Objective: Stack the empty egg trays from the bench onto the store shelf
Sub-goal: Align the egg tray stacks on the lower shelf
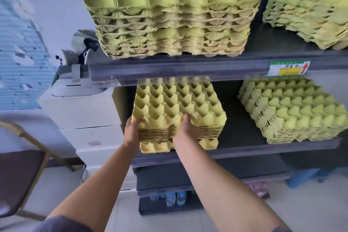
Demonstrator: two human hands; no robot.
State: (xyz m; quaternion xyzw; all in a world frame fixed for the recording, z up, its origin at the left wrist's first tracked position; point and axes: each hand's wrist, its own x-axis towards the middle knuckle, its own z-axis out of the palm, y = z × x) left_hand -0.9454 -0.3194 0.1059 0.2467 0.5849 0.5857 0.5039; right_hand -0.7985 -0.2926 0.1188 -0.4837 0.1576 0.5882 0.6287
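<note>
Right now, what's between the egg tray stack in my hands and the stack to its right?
Nothing; the head view shows only bare dark shelf between the held stack and the right stack.

Count off my feed:
- Egg-tray stacks: 4. They are the upper-left stack [175, 24], upper-right stack [308, 11], lower-left stack [177, 107] and lower-right stack [293, 111]. I can't count trays per stack because the layers blur together.
- Hands: 2. The left hand [134, 128] and right hand [188, 130] both grip the lower-left stack.
- Shelf boards: 3 I can count, the upper board [188, 68], middle board [254, 149] and lower board [216, 174]. Below that it's too dark to tell.
- Price label [288, 68]: 1.
- Clear bottles: 2, the left bottle [170, 199] and right bottle [181, 198]. There may be more beside them, blurred.
- Chair [20, 175]: 1.
- Blue stool [305, 177]: 1.
- White machine [82, 103]: 1.
</note>
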